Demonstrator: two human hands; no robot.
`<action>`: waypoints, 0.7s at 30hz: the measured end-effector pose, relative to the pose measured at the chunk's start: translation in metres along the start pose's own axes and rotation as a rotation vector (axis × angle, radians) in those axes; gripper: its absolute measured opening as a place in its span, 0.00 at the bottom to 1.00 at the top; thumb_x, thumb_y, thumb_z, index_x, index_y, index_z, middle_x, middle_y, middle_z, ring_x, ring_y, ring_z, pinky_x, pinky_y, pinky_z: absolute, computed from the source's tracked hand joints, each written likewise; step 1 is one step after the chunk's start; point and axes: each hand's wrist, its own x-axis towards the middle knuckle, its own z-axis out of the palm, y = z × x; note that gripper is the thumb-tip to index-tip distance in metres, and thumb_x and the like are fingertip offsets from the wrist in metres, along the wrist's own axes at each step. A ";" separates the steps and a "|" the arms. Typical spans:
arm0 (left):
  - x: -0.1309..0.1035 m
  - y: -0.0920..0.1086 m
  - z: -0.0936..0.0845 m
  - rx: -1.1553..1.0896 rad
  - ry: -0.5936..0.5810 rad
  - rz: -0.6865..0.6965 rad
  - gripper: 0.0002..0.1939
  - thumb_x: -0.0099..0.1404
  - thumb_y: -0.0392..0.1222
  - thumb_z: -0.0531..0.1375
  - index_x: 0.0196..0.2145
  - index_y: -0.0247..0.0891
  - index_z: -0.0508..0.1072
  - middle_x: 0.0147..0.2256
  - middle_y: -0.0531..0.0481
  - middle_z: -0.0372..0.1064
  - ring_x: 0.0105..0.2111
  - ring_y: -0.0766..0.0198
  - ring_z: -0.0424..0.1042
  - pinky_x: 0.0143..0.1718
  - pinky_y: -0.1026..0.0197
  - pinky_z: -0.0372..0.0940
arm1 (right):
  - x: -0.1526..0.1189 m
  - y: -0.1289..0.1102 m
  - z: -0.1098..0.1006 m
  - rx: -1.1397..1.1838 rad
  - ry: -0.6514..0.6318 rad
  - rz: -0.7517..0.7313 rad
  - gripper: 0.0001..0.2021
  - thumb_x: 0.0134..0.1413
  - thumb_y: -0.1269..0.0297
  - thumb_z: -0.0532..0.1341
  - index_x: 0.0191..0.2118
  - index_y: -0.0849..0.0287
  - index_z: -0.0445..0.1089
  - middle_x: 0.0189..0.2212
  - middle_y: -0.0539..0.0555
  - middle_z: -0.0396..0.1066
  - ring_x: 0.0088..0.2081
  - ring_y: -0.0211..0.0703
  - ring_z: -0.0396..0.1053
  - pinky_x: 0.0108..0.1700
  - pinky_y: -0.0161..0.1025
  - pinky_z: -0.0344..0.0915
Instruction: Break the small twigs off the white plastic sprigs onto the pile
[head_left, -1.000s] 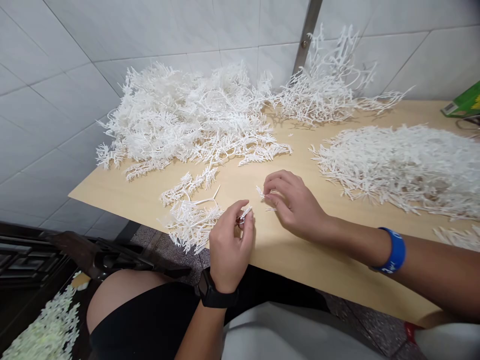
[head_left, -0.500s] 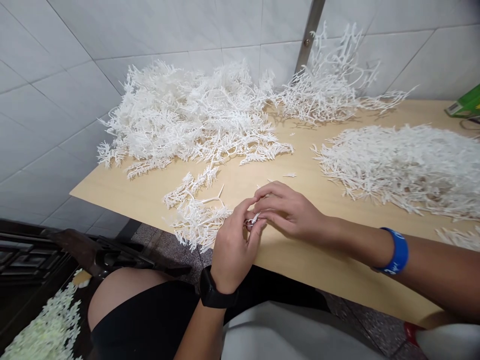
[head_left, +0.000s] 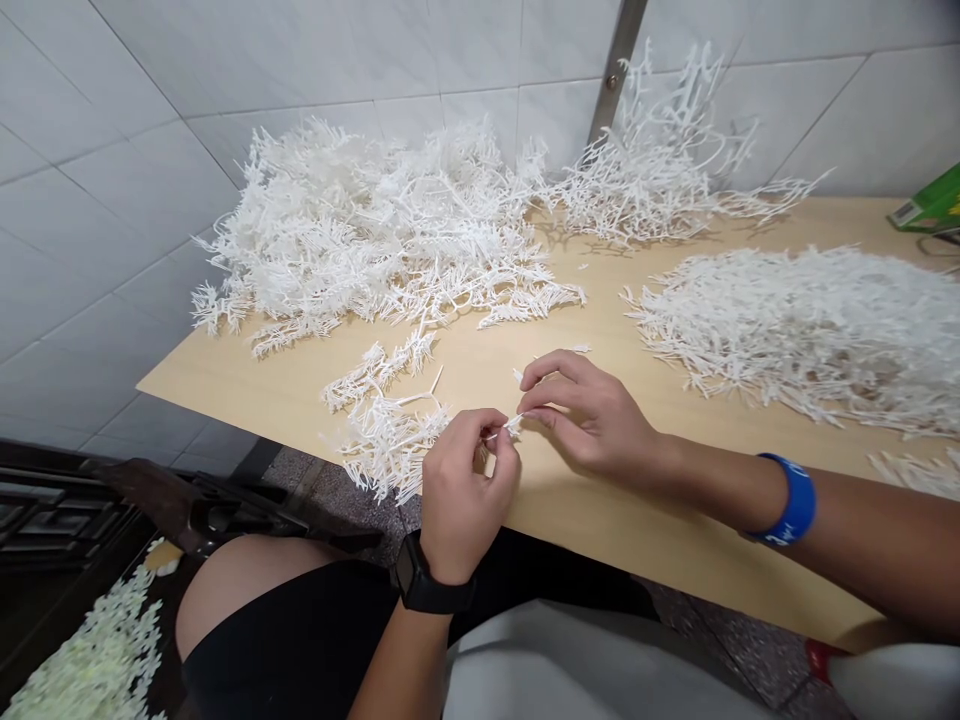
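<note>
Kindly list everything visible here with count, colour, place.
table: 1, tan, centre
large piles: 3, white, back, right
small clumps: several, white, front left
sprig: 1, white, centre
box: 1, green, right
wall: 1, pale, behind
strip: 1, grey, wall
heap: 1, greenish, lower left
furniture: unclear, dark, left
floor: 1, grey, below
clothes: several, black/grey, bottom
watch: 1, black, left wrist
wristband: 1, blue, right wrist
left hand: 1, bare, centre
right hand: 1, bare, centre

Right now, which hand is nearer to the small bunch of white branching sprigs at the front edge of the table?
The left. The left hand is just beside the bunch of white sprigs, on its right; the right hand is farther right.
</note>
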 end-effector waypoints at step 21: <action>-0.003 -0.003 -0.004 -0.124 0.077 -0.095 0.13 0.70 0.42 0.54 0.51 0.39 0.70 0.33 0.50 0.70 0.33 0.65 0.70 0.39 0.62 0.65 | -0.003 0.015 0.005 -0.187 -0.023 0.163 0.16 0.56 0.80 0.53 0.42 0.55 0.73 0.45 0.56 0.71 0.47 0.51 0.68 0.49 0.52 0.61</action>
